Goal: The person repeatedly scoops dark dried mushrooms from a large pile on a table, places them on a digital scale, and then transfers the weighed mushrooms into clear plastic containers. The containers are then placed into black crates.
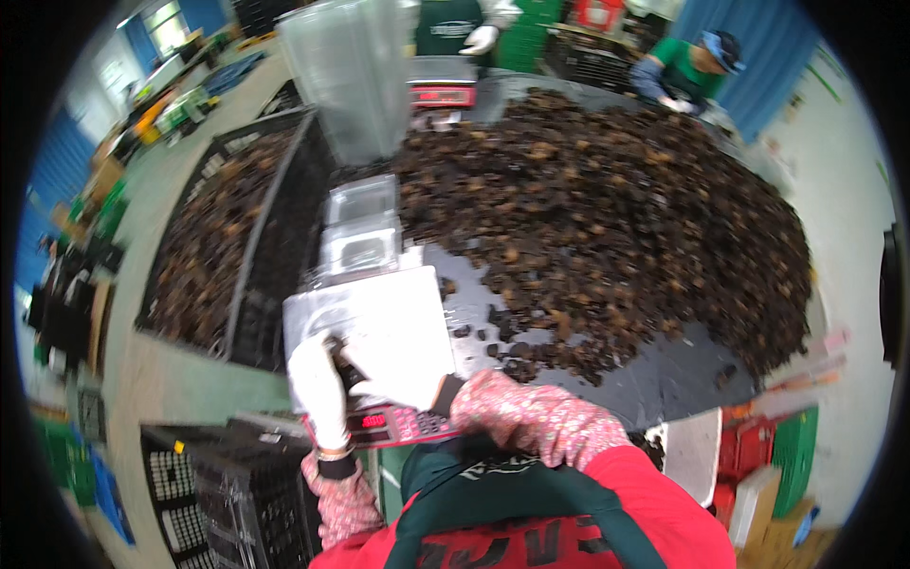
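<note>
A silver-topped red scale (370, 299) sits at the near left of the table. My white-gloved left hand (318, 384) is over its left side, fingers curled in around a few dark pieces (343, 365). My white-gloved right hand (398, 379) reaches over the platform beside it, touching or very close to those pieces; its fingers are blurred. What exactly lies between the hands is hard to make out. Two clear plastic containers (360, 248) stand just beyond the scale. A large heap of dark brown, crinkled pieces (607, 218) covers much of the grey table (654, 379) to the right.
A black crate (209, 237) of similar pieces stands left, beside tall stacked clear containers (341, 76). A co-worker (444, 28) stands behind another scale (441, 81); another (697, 71) works at back right. Stacked black crates (227, 493) are below left, red crates (744, 441) below right.
</note>
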`<state>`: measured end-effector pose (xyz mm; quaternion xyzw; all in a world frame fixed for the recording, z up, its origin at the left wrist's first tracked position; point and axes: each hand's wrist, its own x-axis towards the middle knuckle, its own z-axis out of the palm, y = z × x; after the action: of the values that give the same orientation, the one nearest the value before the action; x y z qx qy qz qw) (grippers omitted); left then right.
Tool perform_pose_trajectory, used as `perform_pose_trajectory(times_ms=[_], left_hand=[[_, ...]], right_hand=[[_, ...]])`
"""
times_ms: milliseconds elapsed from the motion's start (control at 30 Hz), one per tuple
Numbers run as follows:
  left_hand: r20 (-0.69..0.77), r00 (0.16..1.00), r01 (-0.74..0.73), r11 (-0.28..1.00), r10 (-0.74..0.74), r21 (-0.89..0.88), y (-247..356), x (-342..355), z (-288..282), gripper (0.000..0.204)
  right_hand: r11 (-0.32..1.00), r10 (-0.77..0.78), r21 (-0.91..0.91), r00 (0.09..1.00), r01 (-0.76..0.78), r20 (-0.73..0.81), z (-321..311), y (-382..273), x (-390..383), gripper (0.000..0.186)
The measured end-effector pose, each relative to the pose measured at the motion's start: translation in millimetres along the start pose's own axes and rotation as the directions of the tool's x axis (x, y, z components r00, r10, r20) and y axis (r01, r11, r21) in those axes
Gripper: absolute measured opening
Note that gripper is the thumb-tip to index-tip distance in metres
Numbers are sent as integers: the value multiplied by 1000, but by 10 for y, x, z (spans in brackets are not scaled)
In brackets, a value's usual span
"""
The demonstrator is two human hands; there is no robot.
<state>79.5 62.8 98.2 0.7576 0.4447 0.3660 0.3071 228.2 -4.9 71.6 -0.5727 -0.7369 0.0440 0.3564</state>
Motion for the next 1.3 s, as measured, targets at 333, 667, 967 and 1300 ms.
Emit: perform_pose_trajectory(times_ms=[333,667,967,1300], left_hand=[[47,948,-299,826,316,478,-90,-151,82,31],[423,797,-295,889,431,-350,947,-841,1473,15],[603,633,-592,805,486,-26,651,-1008,2770,27],[636,772,439,701,26,-562,762,-770,2351,17]], right_hand=[[959,283,131,868,-251,-408,-888,628,-1274,21],[750,560,-156,742,-643,-368,-985,849,-2729,36],[513,857,678,268,-527,-440,-1293,861,-2933,48],[261,939,898,123,355,-321,-1710,1011,-3761,27]])
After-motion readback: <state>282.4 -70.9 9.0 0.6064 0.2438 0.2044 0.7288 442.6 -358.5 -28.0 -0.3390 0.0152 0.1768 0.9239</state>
